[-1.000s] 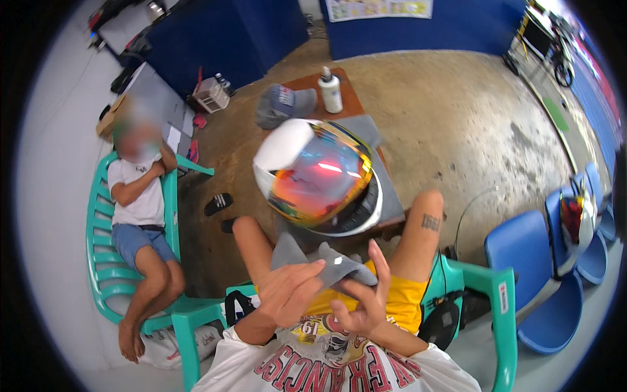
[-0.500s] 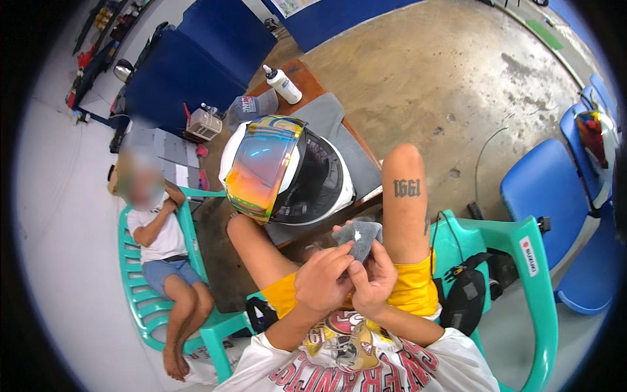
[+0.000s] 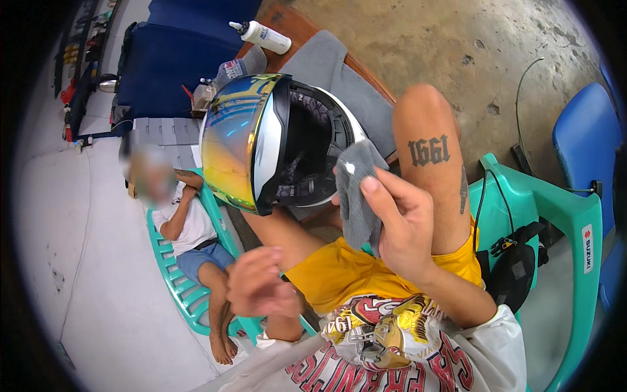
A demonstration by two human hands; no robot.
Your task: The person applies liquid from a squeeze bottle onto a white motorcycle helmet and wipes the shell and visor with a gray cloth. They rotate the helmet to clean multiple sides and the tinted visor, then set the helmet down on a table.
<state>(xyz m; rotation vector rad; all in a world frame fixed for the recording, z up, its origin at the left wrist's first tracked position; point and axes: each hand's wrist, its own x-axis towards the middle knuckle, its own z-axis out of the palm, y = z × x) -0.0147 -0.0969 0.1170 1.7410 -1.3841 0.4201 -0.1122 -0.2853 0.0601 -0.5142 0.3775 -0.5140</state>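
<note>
My right hand [image 3: 408, 228] pinches a folded grey cloth [image 3: 359, 206] between thumb and fingers. A small white dab [image 3: 350, 168] sits on the upper part of the cloth. Apart from it, to the left, my left hand [image 3: 262, 284] is raised over my lap, blurred, with its fingers loosely spread and nothing seen in them. Just beyond the cloth a white helmet [image 3: 269, 153] lies tilted, its dark opening turned toward the right. An iridescent orange, yellow and blue visor [image 3: 232, 147] covers the helmet's left-facing front.
Under the helmet, a grey towel [image 3: 320, 62] covers part of a brown table [image 3: 297, 25]. A white squeeze bottle [image 3: 264, 37] and a grey cap [image 3: 245, 64] are at its far end. A person [image 3: 186, 219] sits on a green bench at left. Green chair arm [image 3: 575, 228] and black bag [image 3: 513, 281] are at right.
My left hand has let go of the cloth and moved left. The right hand has lifted the cloth up toward the helmet. The view has shifted closer to the helmet.
</note>
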